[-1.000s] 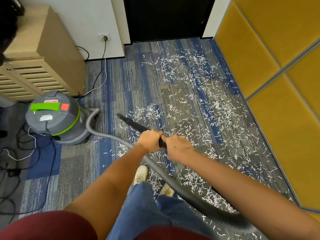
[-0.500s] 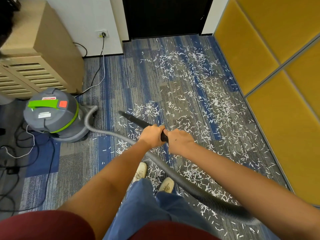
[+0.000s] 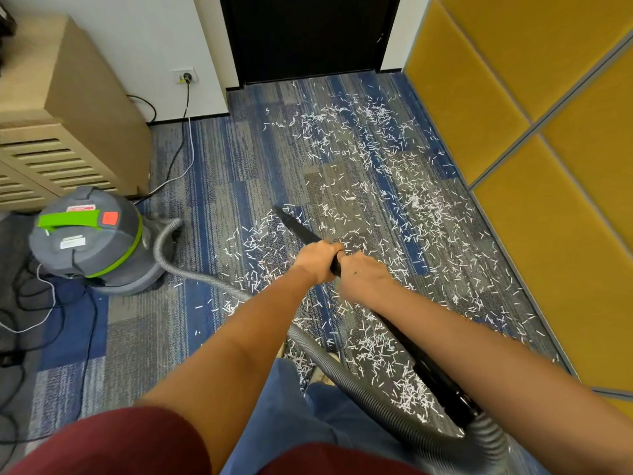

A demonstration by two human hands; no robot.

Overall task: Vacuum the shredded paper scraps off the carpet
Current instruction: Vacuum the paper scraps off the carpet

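White shredded paper scraps [image 3: 373, 186] lie scattered over the blue and grey carpet [image 3: 219, 166], thickest in the middle and toward the right wall. Both hands hold a black vacuum wand [image 3: 296, 224] whose tip points up and left, low over the scraps. My left hand [image 3: 317, 257] grips the wand in front, and my right hand [image 3: 363, 279] grips it just behind. A grey ribbed hose [image 3: 191, 274] runs from the wand's rear end back to the grey and green canister vacuum [image 3: 90, 240] on the left.
A wooden slatted cabinet [image 3: 61, 132] stands at the left, behind the canister. Cables [image 3: 34, 303] tangle on the floor at the far left, and a cord runs to a wall socket [image 3: 185, 77]. Yellow padded panels [image 3: 534, 159] line the right side. A dark door [image 3: 308, 36] closes the far end.
The wand has swung a little to the right and forward with both hands on it. The view has tilted down slightly.
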